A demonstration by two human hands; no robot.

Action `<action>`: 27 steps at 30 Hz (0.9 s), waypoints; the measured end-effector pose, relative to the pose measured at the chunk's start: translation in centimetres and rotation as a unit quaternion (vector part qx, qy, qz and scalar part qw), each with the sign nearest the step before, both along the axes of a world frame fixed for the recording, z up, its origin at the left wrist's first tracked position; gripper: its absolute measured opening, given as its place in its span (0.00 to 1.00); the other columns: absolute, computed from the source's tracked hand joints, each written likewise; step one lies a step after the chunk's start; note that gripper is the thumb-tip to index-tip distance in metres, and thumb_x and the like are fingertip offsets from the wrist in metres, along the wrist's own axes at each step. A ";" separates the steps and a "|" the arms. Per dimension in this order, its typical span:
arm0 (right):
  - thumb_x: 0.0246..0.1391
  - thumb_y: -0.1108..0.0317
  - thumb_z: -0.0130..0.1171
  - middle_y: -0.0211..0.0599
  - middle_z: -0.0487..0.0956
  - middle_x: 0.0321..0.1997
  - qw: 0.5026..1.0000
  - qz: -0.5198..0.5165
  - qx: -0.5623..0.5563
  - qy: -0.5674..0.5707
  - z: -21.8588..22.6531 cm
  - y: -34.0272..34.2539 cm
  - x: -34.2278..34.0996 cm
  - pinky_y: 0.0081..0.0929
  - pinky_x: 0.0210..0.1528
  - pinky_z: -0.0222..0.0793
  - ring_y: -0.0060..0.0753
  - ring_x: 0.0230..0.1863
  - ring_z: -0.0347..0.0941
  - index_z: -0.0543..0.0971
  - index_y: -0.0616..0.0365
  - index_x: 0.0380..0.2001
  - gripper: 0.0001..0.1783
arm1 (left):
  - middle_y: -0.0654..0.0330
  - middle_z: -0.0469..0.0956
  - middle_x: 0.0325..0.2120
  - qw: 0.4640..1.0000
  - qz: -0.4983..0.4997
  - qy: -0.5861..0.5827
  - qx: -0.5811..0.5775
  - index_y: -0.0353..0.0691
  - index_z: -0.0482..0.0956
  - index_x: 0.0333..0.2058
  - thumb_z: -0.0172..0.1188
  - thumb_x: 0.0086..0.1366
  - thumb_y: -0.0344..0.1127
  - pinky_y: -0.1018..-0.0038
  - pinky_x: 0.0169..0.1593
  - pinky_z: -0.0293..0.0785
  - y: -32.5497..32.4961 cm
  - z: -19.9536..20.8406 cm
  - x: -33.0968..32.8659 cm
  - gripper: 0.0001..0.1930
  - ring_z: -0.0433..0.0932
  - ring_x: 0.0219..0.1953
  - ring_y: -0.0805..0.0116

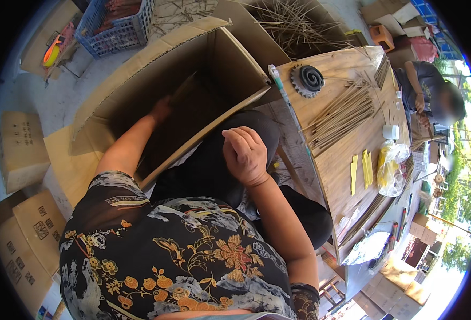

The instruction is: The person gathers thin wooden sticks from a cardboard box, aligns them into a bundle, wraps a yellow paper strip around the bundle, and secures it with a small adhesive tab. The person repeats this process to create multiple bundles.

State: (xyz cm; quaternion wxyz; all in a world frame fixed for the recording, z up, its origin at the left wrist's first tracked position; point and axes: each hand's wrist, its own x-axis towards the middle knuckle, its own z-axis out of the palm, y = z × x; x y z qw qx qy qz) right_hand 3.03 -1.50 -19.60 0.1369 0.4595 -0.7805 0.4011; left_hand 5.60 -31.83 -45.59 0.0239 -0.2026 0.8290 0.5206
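Note:
My left hand (162, 110) reaches down into a large open cardboard box (240, 58) on my left. Deep shadow blurs its fingers, so I cannot tell how they are set. Just beyond them is a dim, narrow tan strip (184, 89); whether I hold it does not show. My right hand (245, 154) is raised over my dark-trousered leg, fingers curled in and nothing visible in them. To its right is a wooden table (294, 120) bearing a spread of thin brown sticks (342, 114).
A black coil on a toothed round holder (307, 81), yellow strips (367, 168), a clear bag (393, 168) and a white cup (390, 132) are on the table. Behind it stands a carton of sticks (299, 26). A blue crate (115, 29) sits far left. Another person (430, 90) is beyond the table.

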 end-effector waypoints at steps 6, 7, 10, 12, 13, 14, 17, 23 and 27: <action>0.34 0.80 0.55 0.37 0.75 0.29 1.000 -0.006 -0.011 -0.011 -0.3 0.4 0.2 0.29 0.39 0.68 0.38 0.34 0.72 0.73 0.58 0.30 0.14 | 0.61 0.74 0.28 0.980 -0.027 -0.046 0.193 0.38 0.72 0.37 0.60 0.45 0.28 0.76 0.37 0.68 1.4 6.1 0.5 0.17 0.71 0.31 0.72; 0.34 0.80 0.55 0.37 0.75 0.29 1.000 -0.006 -0.014 -0.015 -0.1 0.5 0.2 0.29 0.39 0.68 0.39 0.34 0.72 0.72 0.58 0.30 0.14 | 0.62 0.74 0.28 0.973 -0.051 -0.054 0.217 0.38 0.72 0.36 0.61 0.44 0.28 0.78 0.36 0.68 1.9 9.3 0.1 0.17 0.71 0.31 0.74; 0.35 0.82 0.54 0.37 0.75 0.29 0.999 -0.004 -0.025 -0.036 0.3 0.8 0.5 0.30 0.40 0.68 0.39 0.35 0.72 0.72 0.58 0.30 0.14 | 0.65 0.72 0.26 0.975 -0.091 0.001 0.201 0.39 0.72 0.33 0.61 0.47 0.30 0.78 0.38 0.68 2.0 15.4 -0.3 0.13 0.71 0.31 0.76; 0.34 0.82 0.53 0.37 0.75 0.30 0.999 -0.010 -0.034 -0.036 0.6 1.0 1.2 0.30 0.40 0.68 0.40 0.36 0.72 0.72 0.59 0.31 0.15 | 0.65 0.72 0.24 0.960 -0.102 0.073 0.251 0.40 0.72 0.28 0.60 0.50 0.31 0.77 0.38 0.67 2.6 21.6 -0.2 0.07 0.72 0.29 0.75; 0.35 0.82 0.53 0.37 0.75 0.30 0.999 -0.013 -0.036 -0.038 0.6 1.2 1.4 0.30 0.40 0.68 0.40 0.36 0.72 0.72 0.59 0.31 0.15 | 0.64 0.72 0.23 0.954 -0.123 0.131 0.242 0.40 0.71 0.28 0.58 0.51 0.31 0.76 0.38 0.67 2.8 24.4 -0.1 0.06 0.72 0.29 0.73; 0.35 0.82 0.54 0.37 0.75 0.31 0.998 -0.013 -0.038 -0.040 0.7 1.4 1.8 0.30 0.40 0.68 0.40 0.36 0.71 0.72 0.58 0.31 0.15 | 0.63 0.72 0.23 0.946 -0.111 0.157 0.260 0.40 0.71 0.28 0.58 0.52 0.31 0.75 0.38 0.67 2.2 25.9 -0.1 0.06 0.72 0.29 0.72; 0.38 0.81 0.53 0.38 0.75 0.31 0.994 -0.023 -0.063 -0.091 0.6 1.9 2.4 0.29 0.39 0.68 0.42 0.37 0.71 0.73 0.58 0.32 0.13 | 0.62 0.72 0.23 0.936 -0.102 0.230 0.246 0.40 0.71 0.28 0.58 0.52 0.32 0.74 0.38 0.67 1.9 30.3 0.2 0.06 0.72 0.29 0.70; 0.46 0.75 0.54 0.40 0.74 0.35 0.971 -0.068 -0.095 -0.210 3.0 3.2 4.2 0.28 0.41 0.66 0.40 0.39 0.71 0.73 0.59 0.35 0.10 | 0.61 0.72 0.24 0.905 -0.131 0.336 0.224 0.39 0.70 0.31 0.58 0.54 0.32 0.71 0.40 0.68 4.9 39.8 1.4 0.07 0.72 0.30 0.69; 0.46 0.69 0.57 0.42 0.73 0.40 0.974 -0.078 -0.094 -0.190 6.6 3.5 4.3 0.28 0.46 0.64 0.41 0.43 0.69 0.72 0.59 0.39 0.14 | 0.61 0.73 0.23 0.874 -0.133 0.404 0.234 0.38 0.71 0.32 0.58 0.55 0.32 0.70 0.38 0.71 6.9 44.8 0.7 0.08 0.74 0.28 0.67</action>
